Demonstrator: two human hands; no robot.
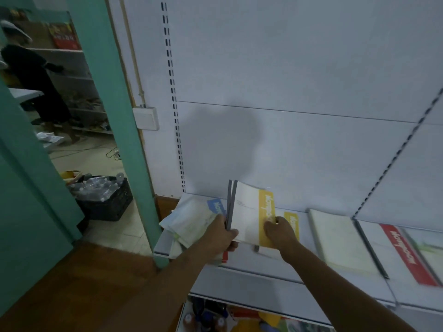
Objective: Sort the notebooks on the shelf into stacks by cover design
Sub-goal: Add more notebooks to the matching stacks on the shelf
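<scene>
both hands [251, 232] grip yellow-band notebooks [249, 214]; crate [107, 202] holds bottles [96, 188]

The white shelf [275, 267] carries notebooks: pale green ones [191, 224] left, a cream one [340, 240], a red-banded one [405, 255] right.

A teal door frame [124, 130] is seen at the left, with a white wall switch [146, 118] fixed beside it. Through the doorway, a black crate [107, 200] filled with clear plastic bottles [96, 188] is set on the tiled floor [96, 154]. Farther back, a person in dark clothing [33, 77] is seen standing at other shelving [79, 77].
</scene>
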